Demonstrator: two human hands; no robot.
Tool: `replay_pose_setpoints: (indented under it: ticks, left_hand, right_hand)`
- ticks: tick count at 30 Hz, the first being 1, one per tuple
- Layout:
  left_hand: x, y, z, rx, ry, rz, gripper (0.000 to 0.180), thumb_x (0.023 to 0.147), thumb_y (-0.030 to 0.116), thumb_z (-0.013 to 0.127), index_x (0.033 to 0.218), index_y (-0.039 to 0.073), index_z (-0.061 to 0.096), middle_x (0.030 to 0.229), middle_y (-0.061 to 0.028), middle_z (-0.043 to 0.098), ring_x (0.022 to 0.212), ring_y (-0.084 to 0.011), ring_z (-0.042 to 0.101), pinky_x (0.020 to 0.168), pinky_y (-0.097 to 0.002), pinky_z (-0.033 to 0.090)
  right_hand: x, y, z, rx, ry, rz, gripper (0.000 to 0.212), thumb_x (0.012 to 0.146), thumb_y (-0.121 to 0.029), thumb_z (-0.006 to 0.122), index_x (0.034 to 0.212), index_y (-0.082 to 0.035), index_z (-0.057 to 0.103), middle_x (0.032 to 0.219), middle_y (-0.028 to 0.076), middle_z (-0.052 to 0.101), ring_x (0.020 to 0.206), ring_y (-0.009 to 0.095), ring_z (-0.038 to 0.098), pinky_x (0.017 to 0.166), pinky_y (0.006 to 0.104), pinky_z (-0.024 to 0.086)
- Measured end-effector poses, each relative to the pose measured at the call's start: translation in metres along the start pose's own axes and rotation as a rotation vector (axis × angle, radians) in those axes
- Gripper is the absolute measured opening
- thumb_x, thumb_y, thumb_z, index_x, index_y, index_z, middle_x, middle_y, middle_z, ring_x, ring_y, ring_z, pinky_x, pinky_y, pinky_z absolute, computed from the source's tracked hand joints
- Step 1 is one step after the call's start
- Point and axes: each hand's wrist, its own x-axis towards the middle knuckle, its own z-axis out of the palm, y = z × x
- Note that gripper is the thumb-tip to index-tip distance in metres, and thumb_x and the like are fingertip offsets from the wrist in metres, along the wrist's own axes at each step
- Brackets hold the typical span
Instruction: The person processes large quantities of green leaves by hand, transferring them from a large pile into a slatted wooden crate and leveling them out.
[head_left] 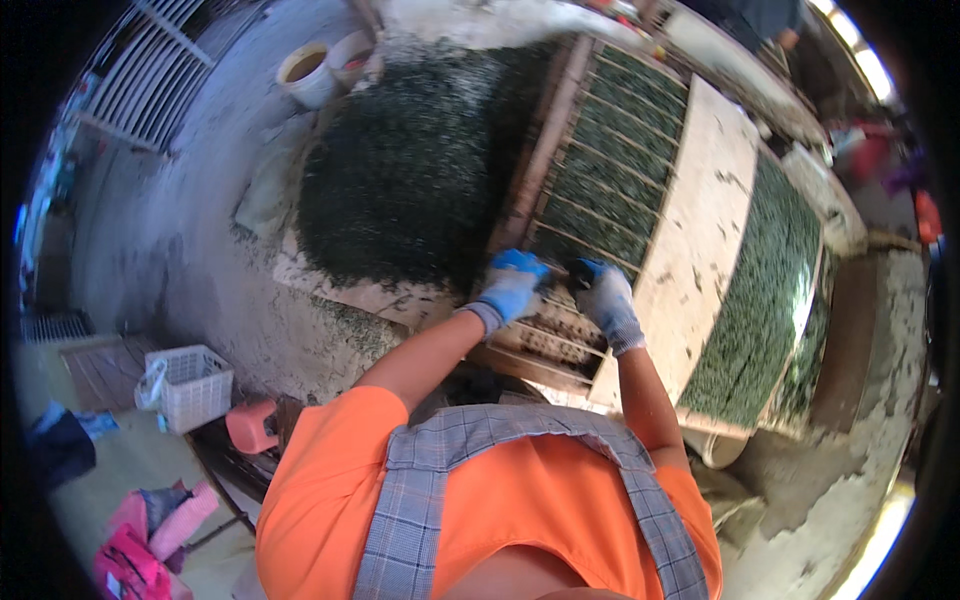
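My left hand, in a blue-and-white work glove, is closed at the lower end of a long wooden beam; what its fingers grip is hidden. Close by on the right, my right hand, gloved alike, curls around something dark at its fingertips that I cannot make out. Both hands are over a ribbed wooden bed, whose near ribs show bare wood with dark bits. Beyond them, dark green shredded leaves lie between the ribs. A pale board runs along the bed's right side.
A large heap of green leaves spreads left of the beam. More leaves lie right of the board. A bucket stands at the far left. A white basket and a red plastic item are at the lower left.
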Motion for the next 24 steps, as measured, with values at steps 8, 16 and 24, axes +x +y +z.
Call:
replay_pose_setpoints:
  ticks: [8,16,24]
  left_hand:
    - [-0.077,-0.165,0.057,-0.386,0.435,0.132,0.039,0.087,0.032,0.063,0.120,0.012,0.060,0.110,-0.0175,0.064,0.101,-0.0345,0.061,0.090,-0.0433,0.047]
    - [-0.290,-0.303,0.051,-0.600,0.737,-0.566,0.027,0.088,0.017,0.062,0.113,0.009,0.067,0.079,-0.0149,0.068,0.076,-0.0328,0.065,0.070,-0.0410,0.051]
    - [-0.300,-0.340,0.107,-1.781,1.106,-0.668,0.027,0.095,0.005,0.053,0.120,-0.005,0.059,0.102,-0.0086,0.062,0.093,-0.0164,0.056,0.081,-0.0259,0.050]
  right_hand:
    - [0.132,-0.211,0.119,-0.025,0.060,-0.500,0.053,0.073,-0.025,0.072,0.123,-0.008,0.062,0.124,0.016,0.062,0.118,0.034,0.056,0.103,0.0416,0.043]
    - [0.313,-0.340,0.148,-0.841,-0.193,-0.053,0.105,0.076,-0.050,0.072,0.156,-0.023,0.010,0.160,0.020,0.005,0.139,0.041,0.031,0.108,0.0504,0.035]
    - [0.295,-0.302,0.192,-0.630,0.086,-0.204,0.028,0.084,-0.031,0.059,0.104,-0.013,0.068,0.097,0.015,0.070,0.092,0.033,0.068,0.082,0.0441,0.054]
